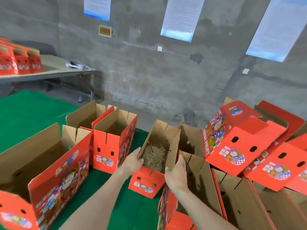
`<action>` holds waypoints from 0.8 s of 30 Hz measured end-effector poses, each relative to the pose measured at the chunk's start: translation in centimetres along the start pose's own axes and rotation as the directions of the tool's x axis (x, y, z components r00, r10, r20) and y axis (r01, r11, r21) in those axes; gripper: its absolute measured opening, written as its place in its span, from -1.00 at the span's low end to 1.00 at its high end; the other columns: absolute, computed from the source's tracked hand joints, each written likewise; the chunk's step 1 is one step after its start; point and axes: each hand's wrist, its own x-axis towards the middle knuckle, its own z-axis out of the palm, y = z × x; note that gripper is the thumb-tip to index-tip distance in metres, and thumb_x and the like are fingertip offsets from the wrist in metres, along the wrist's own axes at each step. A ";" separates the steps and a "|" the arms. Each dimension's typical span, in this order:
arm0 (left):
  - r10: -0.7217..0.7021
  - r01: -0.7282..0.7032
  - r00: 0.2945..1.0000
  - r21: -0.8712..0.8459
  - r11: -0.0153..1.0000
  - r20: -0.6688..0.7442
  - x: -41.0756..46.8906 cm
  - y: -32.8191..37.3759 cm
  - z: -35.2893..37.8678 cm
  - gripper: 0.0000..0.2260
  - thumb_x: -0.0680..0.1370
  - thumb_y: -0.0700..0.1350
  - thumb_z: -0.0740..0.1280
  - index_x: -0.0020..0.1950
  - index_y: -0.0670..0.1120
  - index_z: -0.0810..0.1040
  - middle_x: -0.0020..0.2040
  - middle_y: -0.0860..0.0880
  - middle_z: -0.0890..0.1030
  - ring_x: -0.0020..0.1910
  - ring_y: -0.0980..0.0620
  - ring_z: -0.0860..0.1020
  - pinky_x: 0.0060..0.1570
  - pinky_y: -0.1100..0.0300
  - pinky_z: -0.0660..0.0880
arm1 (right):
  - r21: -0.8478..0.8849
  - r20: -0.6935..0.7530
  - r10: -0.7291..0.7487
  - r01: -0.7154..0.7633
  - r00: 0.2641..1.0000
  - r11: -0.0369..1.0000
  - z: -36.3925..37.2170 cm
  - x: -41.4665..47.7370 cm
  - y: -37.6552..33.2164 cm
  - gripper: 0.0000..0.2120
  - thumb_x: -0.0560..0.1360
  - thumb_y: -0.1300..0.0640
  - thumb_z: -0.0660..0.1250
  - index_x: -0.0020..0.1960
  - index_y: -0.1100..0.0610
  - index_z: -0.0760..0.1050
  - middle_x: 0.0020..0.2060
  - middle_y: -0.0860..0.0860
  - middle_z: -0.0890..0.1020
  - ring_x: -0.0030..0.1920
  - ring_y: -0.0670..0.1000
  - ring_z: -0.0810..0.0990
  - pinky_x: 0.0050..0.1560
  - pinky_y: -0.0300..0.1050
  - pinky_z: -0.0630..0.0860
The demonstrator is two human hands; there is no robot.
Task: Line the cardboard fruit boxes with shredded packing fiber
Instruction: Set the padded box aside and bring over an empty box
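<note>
Just below centre, toward 6 o'clock, an open red fruit box (146, 184) is grasped by both hands. The left hand (132, 161) grips its left flap, and the right hand (176, 172) seemingly clasps the right flap. Shredded fiber (153, 157) lies inside. Empty boxes (114, 130) stand at 9 o'clock.

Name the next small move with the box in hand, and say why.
Probably stand the held box upright on the green mat beside the open box. The left hand and right hand grip its side flaps, it leans, and a wad of fiber already lies inside, so it looks lined.
</note>
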 end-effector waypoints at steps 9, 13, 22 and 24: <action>0.067 -0.089 0.995 0.321 0.943 0.077 5.1 -4.0 2.1 -0.58 0.58 -0.22 0.19 0.45 -0.12 0.30 0.40 -0.08 0.39 0.36 -0.06 0.35 0.30 0.24 0.27 | -0.467 0.448 -0.171 0.393 0.877 0.792 5.0 7.2 1.1 -0.19 0.49 0.33 0.25 0.51 -0.07 -0.15 0.50 0.03 -0.24 0.07 0.15 0.55 -0.02 -0.03 0.53; 0.192 0.024 0.925 0.552 0.834 -0.329 8.3 -4.4 -0.5 -0.64 0.55 -0.17 0.21 0.35 -0.04 0.38 0.42 -0.14 0.23 0.43 -0.16 0.16 0.41 -0.02 0.15 | -0.543 0.564 -0.107 0.466 0.819 0.698 6.7 10.1 1.2 -0.28 0.46 0.36 0.25 0.47 -0.14 0.11 0.48 0.06 -0.30 0.18 0.20 0.46 0.07 -0.01 0.49; -0.111 0.176 0.984 0.707 0.685 -0.138 13.5 -5.2 -5.4 -0.44 0.52 -0.14 0.23 0.50 -0.05 0.14 0.52 -0.06 0.07 0.52 -0.07 -0.12 0.39 -0.29 -0.18 | -0.608 0.471 0.038 0.293 0.881 0.738 8.0 14.9 1.2 -0.24 0.43 0.33 0.19 0.51 -0.08 0.00 0.44 0.15 -0.11 0.24 0.23 0.42 0.21 0.02 0.43; -0.085 0.148 0.989 0.719 0.679 -0.123 13.4 -5.3 -5.2 -0.43 0.50 -0.17 0.23 0.49 -0.06 0.16 0.49 -0.05 0.13 0.49 -0.09 -0.04 0.41 -0.25 -0.04 | -0.583 0.439 0.015 0.272 0.898 0.765 7.8 15.3 1.5 -0.26 0.42 0.33 0.19 0.51 -0.08 0.06 0.40 0.14 -0.04 0.17 0.20 0.47 0.19 -0.03 0.44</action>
